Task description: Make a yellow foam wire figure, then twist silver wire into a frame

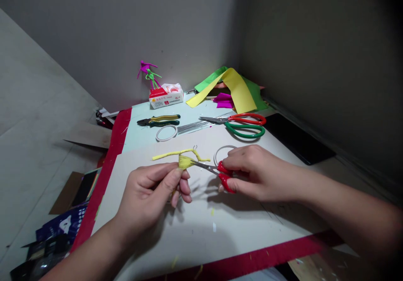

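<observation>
Between the thumb and fingers of my left hand (pixel 154 188) is a yellow paper-wrapped wire figure (pixel 186 161), its thicker wrapped body up. A thin yellow limb (pixel 166 154) stretches to the left, another bends down to the right, and a small bare wire loop (pixel 195 147) stands at the top. My right hand (pixel 252 172) grips small red-handled scissors (pixel 209 168), thumb and fingers in the handles. The scissor tips touch the right side of the yellow body. Whether the blades are cutting paper I cannot make out.
Behind my hands lie pliers (pixel 159 120), a white ring of tape (pixel 166 133), thin wires (pixel 195 126) and large red-and-green-handled scissors (pixel 242 123). Farther back are a tissue pack (pixel 166 96), two small figures (pixel 151 73) and coloured paper (pixel 242 92). A black phone-like slab (pixel 299 138) lies right.
</observation>
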Motion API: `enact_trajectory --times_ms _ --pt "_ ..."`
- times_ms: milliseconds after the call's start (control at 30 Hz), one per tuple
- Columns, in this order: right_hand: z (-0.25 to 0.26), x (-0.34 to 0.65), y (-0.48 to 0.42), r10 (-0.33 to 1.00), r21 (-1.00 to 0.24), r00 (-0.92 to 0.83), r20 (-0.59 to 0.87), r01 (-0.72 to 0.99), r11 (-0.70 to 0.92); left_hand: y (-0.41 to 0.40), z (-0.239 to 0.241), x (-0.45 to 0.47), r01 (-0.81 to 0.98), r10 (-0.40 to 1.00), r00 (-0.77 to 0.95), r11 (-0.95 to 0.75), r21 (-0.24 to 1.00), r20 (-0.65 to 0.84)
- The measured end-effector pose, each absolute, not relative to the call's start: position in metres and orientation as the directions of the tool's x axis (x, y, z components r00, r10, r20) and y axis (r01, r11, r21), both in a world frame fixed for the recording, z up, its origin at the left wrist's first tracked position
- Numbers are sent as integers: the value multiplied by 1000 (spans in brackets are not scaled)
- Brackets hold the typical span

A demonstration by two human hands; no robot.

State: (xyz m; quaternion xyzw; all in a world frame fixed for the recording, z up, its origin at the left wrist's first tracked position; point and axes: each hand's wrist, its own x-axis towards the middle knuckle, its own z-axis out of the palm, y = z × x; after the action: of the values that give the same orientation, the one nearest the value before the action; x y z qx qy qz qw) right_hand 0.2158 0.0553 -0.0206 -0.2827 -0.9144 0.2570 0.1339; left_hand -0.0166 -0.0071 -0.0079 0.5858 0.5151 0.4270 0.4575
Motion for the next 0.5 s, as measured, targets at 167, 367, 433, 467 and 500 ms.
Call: enact_trajectory --times_ms 167,367,433,467,500 --pt "-22 215 55 586 -547 -804 102 446 708 -7 -8 -16 189 994 107 -48 981 28" --pt "-27 214 56 601 -550 -791 117 452 702 -7 -13 -18 148 992 125 -33 988 14" --pt "-28 213 56 602 -547 -789 126 451 705 -7 -14 -18 130 992 128 -17 991 0" --pt "-28 213 56 600 -549 -790 129 447 707 -7 -15 -18 121 992 129 -10 993 -6" --pt "-29 213 57 598 -552 -790 133 442 707 -7 -15 -18 113 991 130 -4 994 -11"
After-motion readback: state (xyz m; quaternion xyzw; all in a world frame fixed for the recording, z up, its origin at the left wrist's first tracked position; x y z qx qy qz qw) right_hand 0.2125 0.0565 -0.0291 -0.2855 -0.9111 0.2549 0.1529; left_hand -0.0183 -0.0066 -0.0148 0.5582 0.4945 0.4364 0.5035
